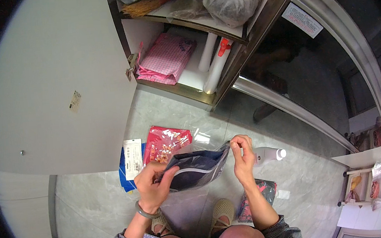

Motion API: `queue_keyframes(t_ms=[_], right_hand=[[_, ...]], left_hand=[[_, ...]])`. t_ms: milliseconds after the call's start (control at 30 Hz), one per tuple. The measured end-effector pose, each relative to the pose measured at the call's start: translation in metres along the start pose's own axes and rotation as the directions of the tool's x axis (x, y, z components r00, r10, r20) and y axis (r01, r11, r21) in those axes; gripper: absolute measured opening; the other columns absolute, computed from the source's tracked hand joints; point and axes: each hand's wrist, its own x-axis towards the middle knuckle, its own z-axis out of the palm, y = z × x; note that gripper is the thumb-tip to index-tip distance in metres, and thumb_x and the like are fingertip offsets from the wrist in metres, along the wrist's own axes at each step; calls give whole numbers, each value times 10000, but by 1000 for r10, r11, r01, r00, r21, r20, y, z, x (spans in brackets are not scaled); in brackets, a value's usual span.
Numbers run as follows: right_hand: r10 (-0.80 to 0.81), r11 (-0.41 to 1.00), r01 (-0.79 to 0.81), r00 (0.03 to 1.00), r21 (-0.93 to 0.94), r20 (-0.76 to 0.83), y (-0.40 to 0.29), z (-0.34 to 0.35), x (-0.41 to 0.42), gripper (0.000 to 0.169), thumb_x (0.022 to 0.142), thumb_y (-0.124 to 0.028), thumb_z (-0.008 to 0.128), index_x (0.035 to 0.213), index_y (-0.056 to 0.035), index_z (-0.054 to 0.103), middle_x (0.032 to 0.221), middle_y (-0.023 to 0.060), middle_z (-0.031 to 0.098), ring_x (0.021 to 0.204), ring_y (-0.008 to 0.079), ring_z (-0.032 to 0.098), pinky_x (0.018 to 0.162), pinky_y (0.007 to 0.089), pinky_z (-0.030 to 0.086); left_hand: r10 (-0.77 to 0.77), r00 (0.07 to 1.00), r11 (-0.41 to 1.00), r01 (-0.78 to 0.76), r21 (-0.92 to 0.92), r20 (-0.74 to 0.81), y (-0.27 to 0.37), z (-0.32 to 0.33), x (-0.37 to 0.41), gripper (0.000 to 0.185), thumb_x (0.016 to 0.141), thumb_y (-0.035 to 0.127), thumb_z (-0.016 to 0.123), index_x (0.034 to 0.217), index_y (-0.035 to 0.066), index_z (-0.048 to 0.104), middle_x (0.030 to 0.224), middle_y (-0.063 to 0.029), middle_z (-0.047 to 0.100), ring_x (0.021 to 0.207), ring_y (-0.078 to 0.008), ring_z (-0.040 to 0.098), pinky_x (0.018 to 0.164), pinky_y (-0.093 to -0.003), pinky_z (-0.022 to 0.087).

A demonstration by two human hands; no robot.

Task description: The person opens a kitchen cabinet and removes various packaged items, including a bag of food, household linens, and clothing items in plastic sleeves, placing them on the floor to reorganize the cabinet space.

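Observation:
My left hand (155, 182) pinches the left edge of a dark blue folded item in a clear plastic bag (199, 169). The bag's right upper corner is between the thumb and fingers of my right hand (243, 153). It is held above the floor, its upper edge partly apart. Just beyond it lies a red packet in clear plastic (168, 140). Left of that, a white packet with writing (133, 159) rests on a blue packet (124, 180). A white-capped bottle (269, 155) lies on its side right of my right hand. Behind my right forearm is a black and red packet (268, 190).
Ahead stands an open cabinet (191, 96) with a pink checked bag (170, 57), white rolls (218, 68) and filled plastic bags (232, 1). Its white door (54, 63) swings out left. A dark, glossy appliance front (295, 64) is at right. A rack (357, 171) stands far right.

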Motion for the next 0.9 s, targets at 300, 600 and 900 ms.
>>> queue_keyframes(t_ms=[300, 600, 900], right_hand=[[-40, 998, 40, 999, -50, -7, -8, -7, -16, 128, 821, -78, 671, 940, -37, 648, 960, 74, 588, 929, 226, 499, 835, 330, 405], [-111, 988, 119, 991, -98, 80, -6, -18, 3, 72, 886, -93, 572, 924, -32, 567, 1026, 121, 555, 965, 281, 472, 896, 372, 361], [-300, 830, 392, 913, -396, 276, -26, -51, 11, 71, 878, -44, 576, 947, -42, 557, 972, 55, 586, 908, 243, 501, 853, 359, 380]], left_hand=[[-89, 991, 988, 75, -134, -100, -9, -6, -2, 182, 753, 11, 785, 764, 12, 603, 582, 54, 524, 512, 13, 382, 447, -169, 265], [-21, 998, 999, 19, -45, -51, -10, -9, -1, 195, 741, 30, 804, 760, 17, 610, 576, 53, 517, 506, 8, 376, 444, -176, 271], [-63, 992, 998, 64, -6, 111, -14, -9, 14, 178, 743, 69, 806, 787, 21, 640, 553, 33, 496, 501, -14, 375, 439, -203, 269]])
